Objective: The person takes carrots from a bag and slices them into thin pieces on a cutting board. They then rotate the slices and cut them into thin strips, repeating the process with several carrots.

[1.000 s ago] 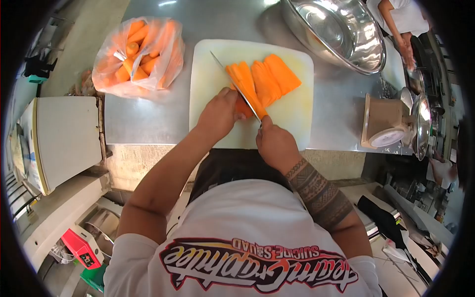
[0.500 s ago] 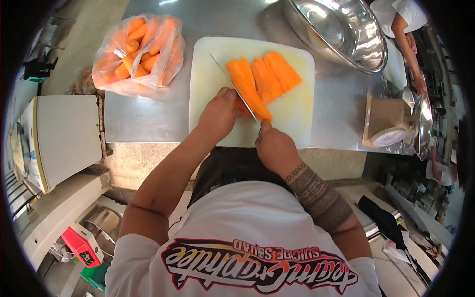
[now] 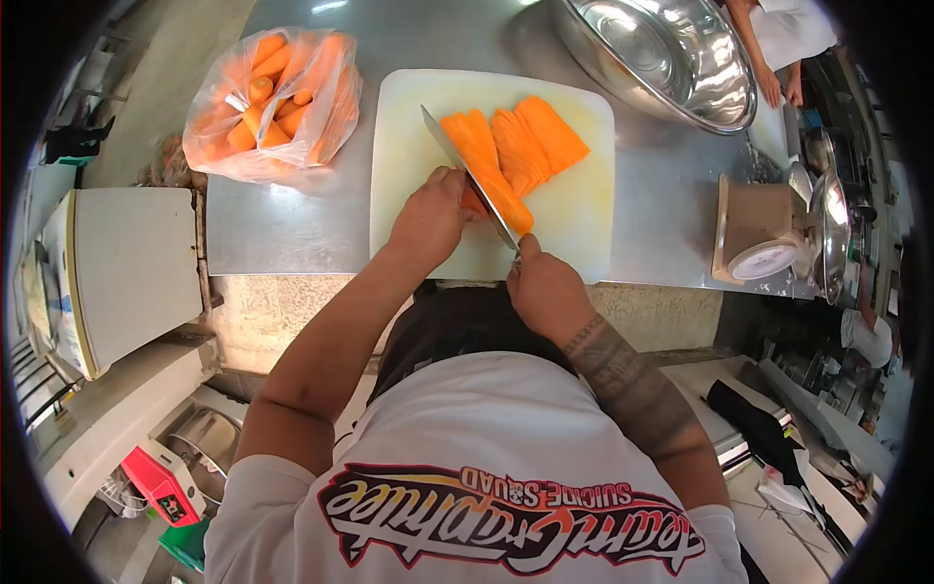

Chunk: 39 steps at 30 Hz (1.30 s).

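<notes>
Two hands in use above the white board, flat on the counter. With the fingers of the left hand, grips the carrot piece, probably to prevent rolling. With the fingers of the right hand closed around its handle, holds the knife slanting beside the carrot slices, grouped on the board, apparently for leaving room at left.

Single head-worn view, facing forward and steeply down, from above the chest.
</notes>
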Available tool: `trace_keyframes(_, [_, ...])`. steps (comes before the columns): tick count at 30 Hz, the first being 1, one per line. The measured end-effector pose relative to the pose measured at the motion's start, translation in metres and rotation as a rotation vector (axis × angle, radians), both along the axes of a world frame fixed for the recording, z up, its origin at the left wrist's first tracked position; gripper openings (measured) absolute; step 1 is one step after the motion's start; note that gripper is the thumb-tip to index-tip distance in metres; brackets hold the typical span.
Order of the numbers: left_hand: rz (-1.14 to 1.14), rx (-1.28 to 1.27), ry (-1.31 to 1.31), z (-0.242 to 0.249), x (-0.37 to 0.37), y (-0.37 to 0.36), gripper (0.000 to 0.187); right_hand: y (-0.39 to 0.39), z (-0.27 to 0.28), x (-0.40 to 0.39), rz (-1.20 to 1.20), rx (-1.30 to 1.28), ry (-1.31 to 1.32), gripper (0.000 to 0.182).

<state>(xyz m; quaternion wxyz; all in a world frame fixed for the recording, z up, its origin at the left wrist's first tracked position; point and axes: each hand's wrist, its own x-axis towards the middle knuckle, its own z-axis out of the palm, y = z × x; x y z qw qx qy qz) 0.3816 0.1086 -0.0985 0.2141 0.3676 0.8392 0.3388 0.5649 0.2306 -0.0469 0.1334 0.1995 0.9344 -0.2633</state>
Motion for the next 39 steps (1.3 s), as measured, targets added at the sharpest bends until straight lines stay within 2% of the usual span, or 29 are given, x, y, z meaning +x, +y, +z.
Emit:
trace_keyframes(2, [0.037, -0.015, 0.006, 0.007, 0.000, 0.001, 0.025, 0.001, -0.009, -0.010, 0.003, 0.024, 0.021, 0.020])
trace_keyframes(5, [-0.031, -0.049, -0.009, -0.003, 0.002, -0.002, 0.036, -0.002, -0.006, -0.004, -0.022, 0.033, 0.024, 0.020])
trace_keyframes(8, [0.046, 0.056, -0.052, -0.006, 0.005, -0.003, 0.016, -0.006, 0.020, -0.001, -0.025, 0.034, 0.022, 0.019])
trace_keyframes(10, [0.059, -0.015, -0.022, 0.001, 0.006, -0.002, 0.017, -0.009, 0.053, 0.006, -0.049, 0.005, -0.018, 0.019])
trace_keyframes(14, [-0.025, -0.034, -0.079, -0.001, 0.001, -0.001, 0.029, -0.006, 0.029, 0.016, -0.017, 0.009, -0.032, 0.017])
trace_keyframes(15, [-0.008, -0.032, -0.096, 0.001, 0.002, -0.002, 0.026, -0.007, 0.002, 0.015, -0.003, 0.033, -0.017, 0.017])
trace_keyframes(17, [0.029, -0.025, -0.114, 0.007, 0.001, -0.004, 0.018, -0.005, -0.011, 0.008, 0.001, 0.059, 0.004, 0.017])
trace_keyframes(22, [0.049, -0.036, -0.069, 0.002, 0.009, -0.005, 0.020, -0.011, 0.007, 0.013, -0.016, 0.069, 0.035, 0.017])
trace_keyframes(25, [0.049, -0.021, -0.019, -0.006, 0.009, -0.007, 0.020, -0.018, 0.045, 0.018, -0.053, 0.035, 0.015, 0.018])
trace_keyframes(28, [0.001, -0.031, 0.017, -0.014, 0.007, -0.007, 0.022, -0.019, 0.039, 0.025, -0.033, 0.019, 0.090, 0.019])
trace_keyframes(32, [0.005, -0.006, 0.008, -0.020, 0.008, -0.011, 0.021, -0.019, -0.006, 0.015, -0.030, 0.052, -0.028, 0.019])
trace_keyframes(37, [0.036, -0.008, 0.054, -0.016, 0.014, -0.010, 0.015, -0.021, 0.004, 0.018, -0.034, 0.084, 0.014, 0.019])
trace_keyframes(39, [0.043, 0.005, 0.070, -0.019, 0.015, -0.013, 0.013, -0.026, 0.032, 0.023, -0.028, 0.051, 0.034, 0.020])
